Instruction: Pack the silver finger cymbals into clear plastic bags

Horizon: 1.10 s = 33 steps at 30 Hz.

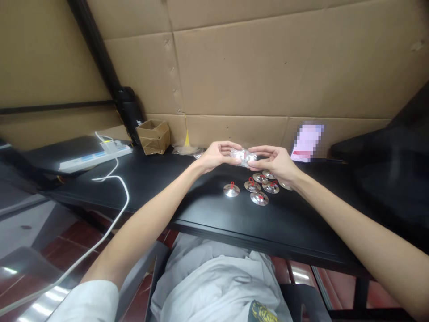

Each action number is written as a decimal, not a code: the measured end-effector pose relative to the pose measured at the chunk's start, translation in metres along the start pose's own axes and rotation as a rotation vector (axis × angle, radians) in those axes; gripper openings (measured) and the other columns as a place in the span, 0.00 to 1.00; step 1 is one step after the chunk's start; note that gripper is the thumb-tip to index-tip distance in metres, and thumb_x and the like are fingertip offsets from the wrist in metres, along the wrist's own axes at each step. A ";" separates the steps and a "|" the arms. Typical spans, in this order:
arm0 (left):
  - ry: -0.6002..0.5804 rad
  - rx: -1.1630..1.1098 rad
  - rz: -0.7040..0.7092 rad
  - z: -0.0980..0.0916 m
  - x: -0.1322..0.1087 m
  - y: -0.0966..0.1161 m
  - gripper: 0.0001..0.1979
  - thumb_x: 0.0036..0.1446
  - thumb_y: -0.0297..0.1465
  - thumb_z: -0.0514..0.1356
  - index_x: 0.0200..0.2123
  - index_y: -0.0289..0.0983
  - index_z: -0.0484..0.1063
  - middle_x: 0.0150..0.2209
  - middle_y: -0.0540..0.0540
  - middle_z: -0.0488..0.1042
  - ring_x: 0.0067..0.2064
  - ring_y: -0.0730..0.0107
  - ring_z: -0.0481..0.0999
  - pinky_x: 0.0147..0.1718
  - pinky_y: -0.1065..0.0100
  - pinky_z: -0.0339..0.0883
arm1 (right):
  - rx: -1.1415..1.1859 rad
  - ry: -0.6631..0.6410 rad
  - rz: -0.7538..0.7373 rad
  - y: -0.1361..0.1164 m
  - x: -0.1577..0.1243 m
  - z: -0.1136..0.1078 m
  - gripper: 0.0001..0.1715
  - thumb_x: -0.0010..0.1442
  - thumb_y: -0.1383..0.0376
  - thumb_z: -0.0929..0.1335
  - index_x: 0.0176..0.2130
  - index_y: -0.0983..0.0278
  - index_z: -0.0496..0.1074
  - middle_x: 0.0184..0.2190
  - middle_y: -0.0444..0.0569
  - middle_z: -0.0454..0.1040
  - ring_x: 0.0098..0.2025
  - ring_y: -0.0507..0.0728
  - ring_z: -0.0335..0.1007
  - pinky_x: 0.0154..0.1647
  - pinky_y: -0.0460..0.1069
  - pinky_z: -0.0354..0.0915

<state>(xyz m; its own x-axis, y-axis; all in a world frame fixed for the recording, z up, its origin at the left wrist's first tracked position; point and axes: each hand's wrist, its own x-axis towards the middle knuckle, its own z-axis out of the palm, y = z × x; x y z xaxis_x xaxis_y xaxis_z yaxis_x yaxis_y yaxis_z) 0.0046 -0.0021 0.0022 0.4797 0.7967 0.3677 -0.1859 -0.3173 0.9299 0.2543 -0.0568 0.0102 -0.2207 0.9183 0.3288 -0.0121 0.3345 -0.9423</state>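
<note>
Between my two hands, raised above the black table, is a small clear plastic packet [244, 156] with something shiny and a bit of red inside. My left hand [217, 156] pinches its left end between thumb and fingers. From the other side my right hand [273, 160] grips the right end the same way. Below them on the table lie several small silver finger cymbals with red cord loops. One finger cymbal [231, 191] sits apart on the left, another [259, 199] is nearest me, and the rest cluster beneath my right hand, which partly hides one.
A small open cardboard box [154, 136] stands at the back left, beside a yellow tassel [187, 137] and plastic wrapping [187, 150]. A white power strip [95, 158] with a trailing cable lies left. A phone [306, 142] leans at the back right against the cardboard wall [234, 76].
</note>
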 end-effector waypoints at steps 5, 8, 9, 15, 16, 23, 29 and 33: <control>-0.030 0.000 0.008 -0.005 0.003 0.005 0.31 0.38 0.27 0.82 0.48 0.33 0.83 0.47 0.38 0.83 0.48 0.62 0.82 0.52 0.57 0.77 | 0.040 -0.029 -0.005 -0.003 0.006 -0.003 0.38 0.39 0.60 0.90 0.50 0.63 0.86 0.48 0.57 0.86 0.40 0.64 0.88 0.50 0.63 0.86; -0.039 -0.004 0.017 -0.006 0.003 0.008 0.31 0.39 0.27 0.82 0.49 0.32 0.83 0.48 0.36 0.83 0.48 0.61 0.83 0.51 0.58 0.77 | 0.043 -0.051 -0.020 -0.005 0.008 0.000 0.38 0.41 0.60 0.89 0.51 0.63 0.86 0.49 0.57 0.86 0.42 0.64 0.88 0.52 0.63 0.85; -0.034 -0.002 0.020 -0.007 0.004 0.009 0.31 0.39 0.27 0.82 0.49 0.32 0.83 0.48 0.36 0.83 0.48 0.61 0.83 0.51 0.58 0.77 | 0.042 -0.054 -0.027 -0.005 0.008 0.002 0.38 0.42 0.60 0.89 0.52 0.63 0.85 0.50 0.57 0.86 0.43 0.64 0.88 0.53 0.64 0.85; 0.232 0.139 0.003 -0.026 0.001 0.010 0.25 0.42 0.23 0.77 0.48 0.32 0.83 0.47 0.37 0.83 0.46 0.64 0.81 0.50 0.61 0.75 | -0.081 0.006 -0.035 -0.003 0.009 -0.016 0.38 0.49 0.58 0.86 0.57 0.59 0.82 0.59 0.57 0.82 0.45 0.64 0.87 0.49 0.61 0.85; 0.267 0.195 -0.027 -0.033 -0.001 0.010 0.24 0.43 0.22 0.76 0.47 0.32 0.83 0.47 0.38 0.83 0.45 0.65 0.81 0.49 0.62 0.74 | -0.157 0.020 -0.021 -0.003 0.009 -0.024 0.36 0.50 0.58 0.86 0.56 0.59 0.82 0.58 0.57 0.83 0.42 0.63 0.87 0.45 0.59 0.85; 0.232 0.633 -0.220 -0.064 -0.003 -0.012 0.29 0.43 0.16 0.71 0.52 0.32 0.81 0.39 0.42 0.81 0.39 0.63 0.79 0.45 0.61 0.73 | -0.738 -0.348 0.055 -0.009 0.012 -0.064 0.24 0.56 0.52 0.79 0.48 0.62 0.87 0.37 0.52 0.86 0.34 0.59 0.79 0.33 0.52 0.72; 0.168 0.991 0.126 -0.051 -0.005 -0.002 0.24 0.50 0.28 0.75 0.52 0.35 0.82 0.51 0.38 0.81 0.51 0.57 0.80 0.56 0.59 0.71 | -0.823 -0.457 0.031 -0.018 0.003 -0.042 0.29 0.56 0.44 0.79 0.48 0.61 0.88 0.32 0.50 0.82 0.28 0.55 0.72 0.30 0.50 0.65; -0.396 0.742 0.007 -0.029 -0.011 0.018 0.21 0.56 0.43 0.75 0.49 0.39 0.86 0.43 0.41 0.85 0.42 0.63 0.81 0.43 0.65 0.71 | -0.734 -0.559 0.160 -0.016 -0.006 -0.024 0.33 0.57 0.42 0.79 0.52 0.59 0.87 0.27 0.47 0.78 0.23 0.54 0.70 0.23 0.49 0.64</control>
<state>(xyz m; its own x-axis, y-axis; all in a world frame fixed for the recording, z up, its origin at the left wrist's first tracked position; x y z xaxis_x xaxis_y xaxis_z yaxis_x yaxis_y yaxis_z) -0.0293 -0.0016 0.0152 0.7717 0.5981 0.2164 0.3554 -0.6876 0.6331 0.2791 -0.0625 0.0245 -0.6059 0.7934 -0.0588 0.6353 0.4380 -0.6360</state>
